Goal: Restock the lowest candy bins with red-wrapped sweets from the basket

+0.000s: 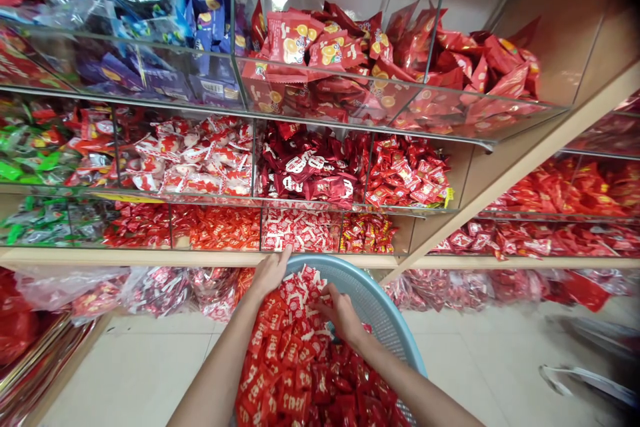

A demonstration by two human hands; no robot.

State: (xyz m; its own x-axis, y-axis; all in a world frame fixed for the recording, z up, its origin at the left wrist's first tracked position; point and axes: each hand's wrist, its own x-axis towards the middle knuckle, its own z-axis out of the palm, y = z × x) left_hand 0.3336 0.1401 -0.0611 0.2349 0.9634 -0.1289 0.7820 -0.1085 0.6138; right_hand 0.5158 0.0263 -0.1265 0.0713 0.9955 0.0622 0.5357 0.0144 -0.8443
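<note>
A round blue plastic basket (395,320) is tilted against the lower edge of the shelf and heaped with wrapped candies. My left hand (273,272) grips its rim at the far left, thumb on top. Small red-and-white wrapped candies (301,283) lie at the far end of the heap. Among these, my right hand (343,312) is closed, fingers curled down on a few pieces; its grasp is partly hidden. Orange-red wrapped candies (273,353) fill the basket's left side, and darker red ones (345,380) the near right.
Clear-walled shelf bins rise ahead, with large red packets (310,43) on top and red-and-white candies (300,230) in a bottom bin just beyond the basket. A wooden divider (465,213) slants at right. Bagged candies (160,290) lie under the shelf on the tiled floor (150,353).
</note>
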